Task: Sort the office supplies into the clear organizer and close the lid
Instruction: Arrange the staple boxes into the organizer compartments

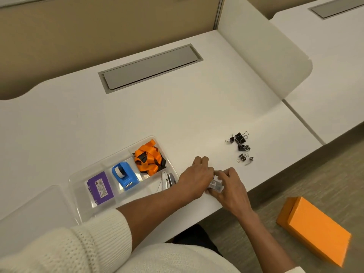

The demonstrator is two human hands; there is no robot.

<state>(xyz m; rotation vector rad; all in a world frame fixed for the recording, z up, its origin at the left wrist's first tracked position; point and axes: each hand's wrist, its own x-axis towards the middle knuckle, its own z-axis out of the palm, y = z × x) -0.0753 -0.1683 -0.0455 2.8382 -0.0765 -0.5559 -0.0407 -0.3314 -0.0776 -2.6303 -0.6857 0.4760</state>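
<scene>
At the table's (pixel 177 107) near-left edge lies the clear lid (pixel 29 209), flat and beside the clear organizer (pixel 78 192). The organizer's compartments hold a purple box (pixel 100 188), a blue tape dispenser (pixel 124 175) and an orange and black lanyard (pixel 148 157); a metal stapler (pixel 167 180) lies in its near-right compartment. Just right of the organizer, near the table's front edge, the left hand (pixel 197 176) and the right hand (pixel 231 187) meet on a small clear box (pixel 216 184), each gripping it with the fingers. Farther right, black binder clips (pixel 241 146) lie scattered near the table's right edge. An orange box (pixel 315 229) sits on the floor.
</scene>
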